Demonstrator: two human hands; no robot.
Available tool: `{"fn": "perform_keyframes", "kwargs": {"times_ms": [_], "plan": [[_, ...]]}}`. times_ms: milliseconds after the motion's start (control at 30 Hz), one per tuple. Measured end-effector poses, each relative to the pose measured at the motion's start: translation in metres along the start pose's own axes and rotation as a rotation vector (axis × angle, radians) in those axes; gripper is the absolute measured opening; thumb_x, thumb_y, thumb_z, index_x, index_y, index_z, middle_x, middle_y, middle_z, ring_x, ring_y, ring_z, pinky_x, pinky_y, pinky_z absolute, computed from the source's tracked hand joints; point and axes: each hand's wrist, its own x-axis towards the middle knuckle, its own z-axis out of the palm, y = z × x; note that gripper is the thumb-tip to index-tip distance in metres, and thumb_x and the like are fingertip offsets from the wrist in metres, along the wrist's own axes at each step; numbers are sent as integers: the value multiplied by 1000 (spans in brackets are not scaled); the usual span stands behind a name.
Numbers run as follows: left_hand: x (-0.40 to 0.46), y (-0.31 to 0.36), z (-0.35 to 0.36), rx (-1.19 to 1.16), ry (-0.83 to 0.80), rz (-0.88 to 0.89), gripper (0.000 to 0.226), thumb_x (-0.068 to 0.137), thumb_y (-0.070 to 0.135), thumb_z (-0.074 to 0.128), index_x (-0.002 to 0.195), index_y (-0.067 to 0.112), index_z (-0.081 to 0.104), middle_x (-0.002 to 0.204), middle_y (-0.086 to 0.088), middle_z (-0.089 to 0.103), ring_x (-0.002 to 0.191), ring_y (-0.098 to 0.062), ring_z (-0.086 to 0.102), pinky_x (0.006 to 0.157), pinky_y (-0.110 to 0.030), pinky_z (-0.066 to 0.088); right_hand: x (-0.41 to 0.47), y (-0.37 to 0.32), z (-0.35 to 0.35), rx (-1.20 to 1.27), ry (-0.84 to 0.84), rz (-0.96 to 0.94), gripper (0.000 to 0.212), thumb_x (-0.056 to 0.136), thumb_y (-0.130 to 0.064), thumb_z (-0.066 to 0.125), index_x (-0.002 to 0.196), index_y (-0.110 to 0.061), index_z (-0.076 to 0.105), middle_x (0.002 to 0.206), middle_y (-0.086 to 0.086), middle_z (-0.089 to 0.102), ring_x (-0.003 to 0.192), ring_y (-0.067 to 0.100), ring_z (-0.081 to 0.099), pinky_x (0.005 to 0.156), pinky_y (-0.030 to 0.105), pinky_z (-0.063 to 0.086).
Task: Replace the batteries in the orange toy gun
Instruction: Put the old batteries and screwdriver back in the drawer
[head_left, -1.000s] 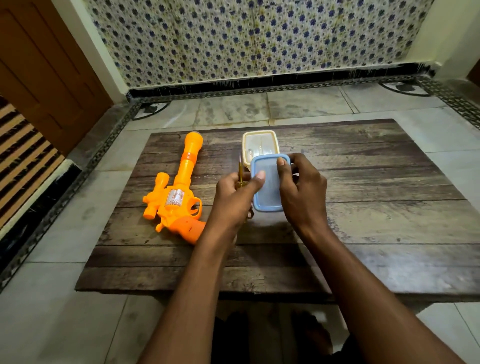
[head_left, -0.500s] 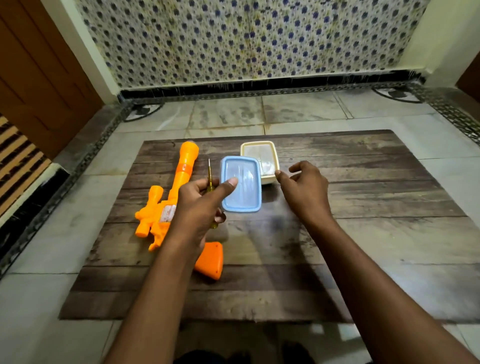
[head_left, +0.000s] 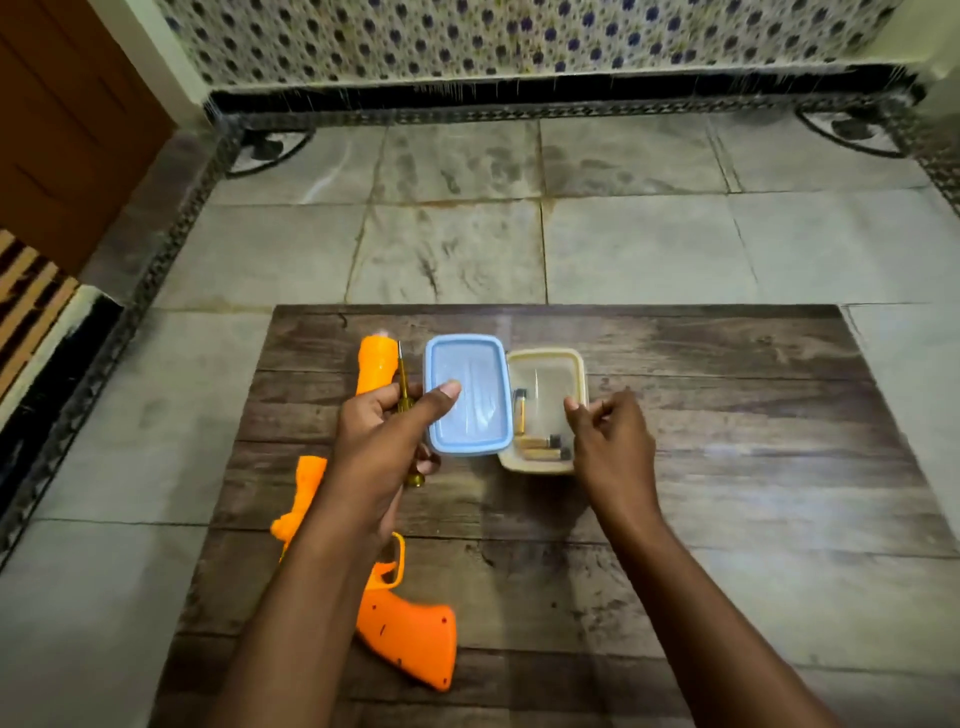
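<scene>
Change: lid (head_left: 467, 395) is off the box (head_left: 545, 358) now; 1 s ago both hands had it over the box, 0.5 s ago L hand was carrying it off alone. It's held up just left of the box, overlapping the box's left edge in view.
L hand (head_left: 384, 447): grasping two things at once – thumb on top of the lid, fingers under, plus a screwdriver (head_left: 402, 395) tucked in the same grip, tip pointing away from the person.
R hand (head_left: 608, 441): holds nothing, fingers loosely curled, hovering at the box's right rim; has come in from further right since 0.5 s ago.
Batteries (head_left: 540, 447): visible inside the open box – one along the left wall, a couple at the near end. Exact count hard to tell.
Gun (head_left: 410, 639): on the table (head_left: 727, 519), left of box, partly under the L forearm; barrel end away, grip near the person. Not touched.
Meaning: fresh cells are now reachable; prob. next is R hand picking them out. Gun's batt. cover looks unopened yet – can't confirm, hidden side.
Risk: L hand is overloaded; lid or driver could slip.
</scene>
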Motion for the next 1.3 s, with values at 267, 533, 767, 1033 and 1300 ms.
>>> {"fn": "perform_keyframes", "kwargs": {"times_ms": [267,533,767,1033,1300], "plan": [[-91,137,8,54,-5,-152,17,88,22,79,100,11,76,88,-12,69,81,-29,57,50,-25,40,-86,-122,-97,161,-33,67,16,100,-36,63,99,-25,52,88,12,73,80,33,71,63,51,57],[-211,274,2,-37,41,-162,14,90,23,76,100,13,75,89,-7,70,82,-25,56,49,-25,36,-167,-270,-182,239,-130,-45,16,100,-30,64,105,-16,58,80,-5,77,76,11,76,54,22,55],[-285,324,-18,-175,216,-83,11,89,20,76,94,10,75,77,-7,67,65,-18,53,48,-26,30,-208,-347,-202,241,-287,-147,17,98,-33,68,100,-17,61,82,-5,77,78,5,75,54,21,55],[-340,338,-82,-319,459,7,13,91,19,75,97,7,74,76,-3,64,63,-13,51,47,-25,30,-244,-400,-150,221,-547,-234,21,97,-30,68,103,-10,64,72,-18,71,71,-14,67,55,15,50],[-368,332,-205,-478,699,45,25,89,22,76,103,2,71,87,-9,67,69,-17,50,48,-25,33,-313,-447,-38,174,-723,-271,26,93,-36,74,98,-11,65,83,-9,77,77,26,73,63,56,57]]}}
